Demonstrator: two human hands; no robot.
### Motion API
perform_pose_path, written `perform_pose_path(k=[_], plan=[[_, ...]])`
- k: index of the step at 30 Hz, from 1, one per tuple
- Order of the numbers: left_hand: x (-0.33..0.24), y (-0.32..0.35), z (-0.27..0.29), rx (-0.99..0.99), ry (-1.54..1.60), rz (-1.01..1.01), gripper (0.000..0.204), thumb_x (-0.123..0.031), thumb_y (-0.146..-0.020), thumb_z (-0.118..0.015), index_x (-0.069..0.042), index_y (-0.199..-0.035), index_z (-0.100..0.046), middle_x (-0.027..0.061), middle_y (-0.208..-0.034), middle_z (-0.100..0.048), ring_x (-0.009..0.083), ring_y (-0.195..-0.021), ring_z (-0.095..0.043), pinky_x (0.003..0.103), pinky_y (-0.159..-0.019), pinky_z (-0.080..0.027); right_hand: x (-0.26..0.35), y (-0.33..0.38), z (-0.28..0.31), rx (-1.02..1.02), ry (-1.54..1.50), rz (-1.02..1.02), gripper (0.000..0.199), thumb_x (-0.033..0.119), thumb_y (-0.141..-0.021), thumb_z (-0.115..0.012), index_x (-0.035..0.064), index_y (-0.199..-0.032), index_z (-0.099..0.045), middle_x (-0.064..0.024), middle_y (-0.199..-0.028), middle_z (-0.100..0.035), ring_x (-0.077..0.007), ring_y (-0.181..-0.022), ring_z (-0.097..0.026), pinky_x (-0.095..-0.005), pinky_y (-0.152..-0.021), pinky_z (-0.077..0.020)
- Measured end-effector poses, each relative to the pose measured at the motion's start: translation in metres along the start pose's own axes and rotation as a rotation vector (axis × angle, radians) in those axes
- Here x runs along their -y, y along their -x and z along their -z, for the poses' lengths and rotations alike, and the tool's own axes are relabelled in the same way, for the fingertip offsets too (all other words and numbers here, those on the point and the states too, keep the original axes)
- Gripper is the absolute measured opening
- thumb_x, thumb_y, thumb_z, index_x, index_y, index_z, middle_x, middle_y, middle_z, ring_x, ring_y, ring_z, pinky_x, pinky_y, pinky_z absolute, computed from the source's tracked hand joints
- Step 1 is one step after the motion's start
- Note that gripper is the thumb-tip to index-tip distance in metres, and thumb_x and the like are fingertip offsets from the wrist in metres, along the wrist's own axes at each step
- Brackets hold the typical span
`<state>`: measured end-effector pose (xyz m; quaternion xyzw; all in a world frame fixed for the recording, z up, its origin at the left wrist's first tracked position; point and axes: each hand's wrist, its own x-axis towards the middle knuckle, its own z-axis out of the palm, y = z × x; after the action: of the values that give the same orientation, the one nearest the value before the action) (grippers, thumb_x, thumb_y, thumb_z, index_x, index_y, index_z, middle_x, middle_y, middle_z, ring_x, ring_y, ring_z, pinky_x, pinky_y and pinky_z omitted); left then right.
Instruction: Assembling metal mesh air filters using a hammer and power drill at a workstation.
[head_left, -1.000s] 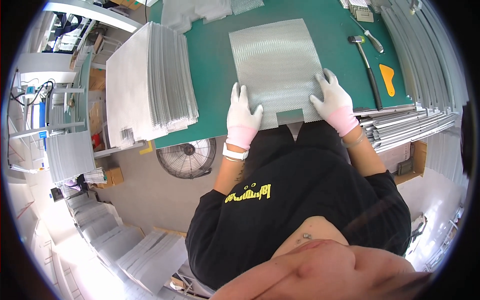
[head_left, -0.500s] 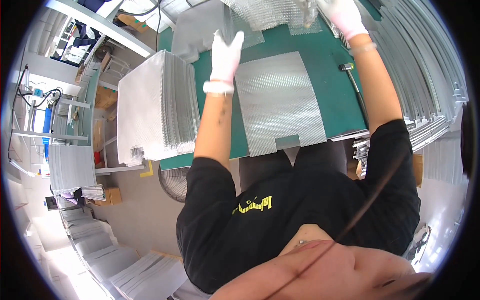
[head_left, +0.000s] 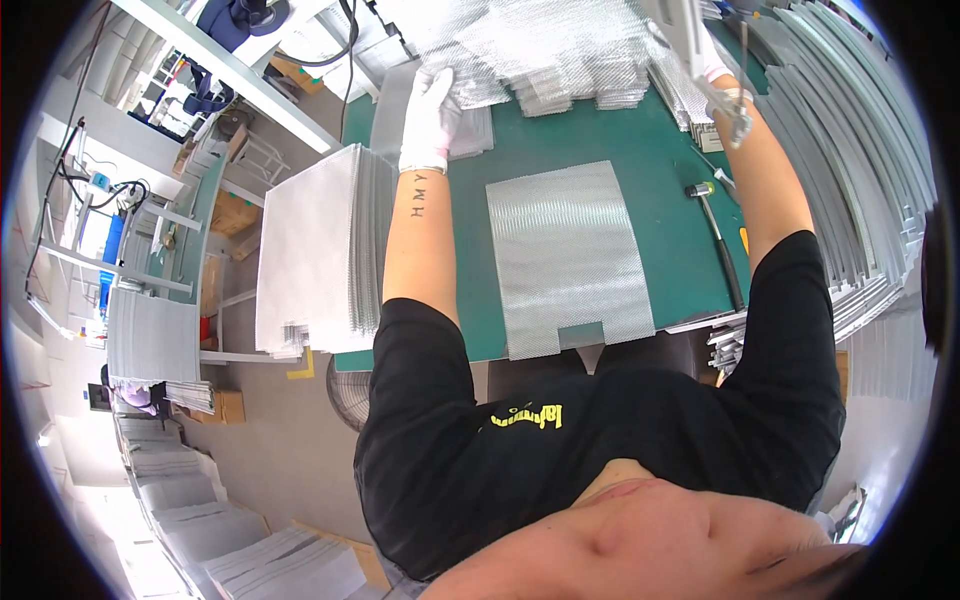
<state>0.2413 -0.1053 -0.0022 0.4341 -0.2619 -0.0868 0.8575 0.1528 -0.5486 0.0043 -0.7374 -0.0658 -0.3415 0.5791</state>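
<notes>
At the far edge of the green tabletop (head_left: 660, 140) we reach both gloved hands: left hand (head_left: 430, 115) flat on the mesh pile (head_left: 540, 50), right hand (head_left: 712, 70) grasping a sheet. One mesh sheet (head_left: 565, 255) lies near us. Next likely calls for drawing a sheet back squarely.

Bright, even light, edges bent (fisheye), far top perhaps blurred
</notes>
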Motion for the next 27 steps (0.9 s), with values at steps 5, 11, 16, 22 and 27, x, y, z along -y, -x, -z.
perform_pose_path(k=[5, 11, 16, 22, 27], plan=[[-0.007, 0.031, 0.038, 0.038, 0.272, 0.053, 0.025, -0.004, -0.095, -0.062, -0.008, -0.119, -0.059, 0.005, -0.109, -0.062, 0.0205, -0.103, -0.061, 0.039, -0.093, -0.051, -0.006, -0.01, -0.003, 0.062, 0.034, -0.314, 0.052, 0.026, -0.095, -0.071, 0.0083, -0.141, -0.055, -0.0069, -0.122, -0.065, -0.0161, -0.111, -0.063, -0.0294, -0.1, -0.0483], [-0.018, 0.118, 0.047, -0.011, 0.303, 0.02, 0.024, -0.014, -0.097, -0.065, -0.014, -0.121, -0.062, 0.0089, -0.112, -0.064, 0.0273, -0.101, -0.062, 0.046, -0.088, -0.051, 0.001, 0.001, 0.003, -0.006, 0.449, -0.464, 0.065, 0.035, -0.094, -0.072, 0.0073, -0.148, -0.048, -0.0111, -0.125, -0.067, -0.015, -0.095, -0.065, -0.0295, -0.087, -0.0541], [-0.029, 0.208, 0.032, -0.193, 0.205, -0.086, 0.022, -0.008, -0.099, -0.061, -0.011, -0.121, -0.061, -0.0002, -0.107, -0.066, 0.0123, -0.102, -0.06, 0.034, -0.097, -0.048, 0.063, 0.042, 0.003, -0.027, 0.894, -0.012, 0.053, 0.025, -0.091, -0.066, 0.0008, -0.138, -0.056, -0.0203, -0.122, -0.067, -0.0301, -0.106, -0.066, -0.038, -0.094, -0.0521], [-0.035, 0.316, 0.0, -0.344, -0.131, 0.018, 0.02, -0.001, -0.097, -0.059, -0.006, -0.117, -0.057, 0.0016, -0.108, -0.064, 0.0089, -0.098, -0.058, 0.027, -0.092, -0.047, 0.179, 0.227, -0.064, 0.264, -0.028, -0.197, 0.086, 0.042, -0.095, -0.065, 0.0041, -0.159, -0.022, -0.0183, -0.123, -0.065, -0.0185, -0.097, -0.063, -0.0327, -0.089, -0.0516], [-0.025, 0.387, -0.052, -0.489, -0.603, 0.15, 0.027, 0.006, -0.09, -0.069, -0.001, -0.114, -0.059, 0.0021, -0.095, -0.066, 0.0069, -0.079, -0.061, 0.021, -0.069, -0.05, 0.2, 0.367, -0.108, 0.226, 0.317, -0.436, 0.092, 0.012, -0.086, -0.074, 0.0013, -0.159, -0.02, -0.021, -0.124, -0.063, -0.0137, -0.072, -0.06, -0.0279, -0.079, -0.0527]])
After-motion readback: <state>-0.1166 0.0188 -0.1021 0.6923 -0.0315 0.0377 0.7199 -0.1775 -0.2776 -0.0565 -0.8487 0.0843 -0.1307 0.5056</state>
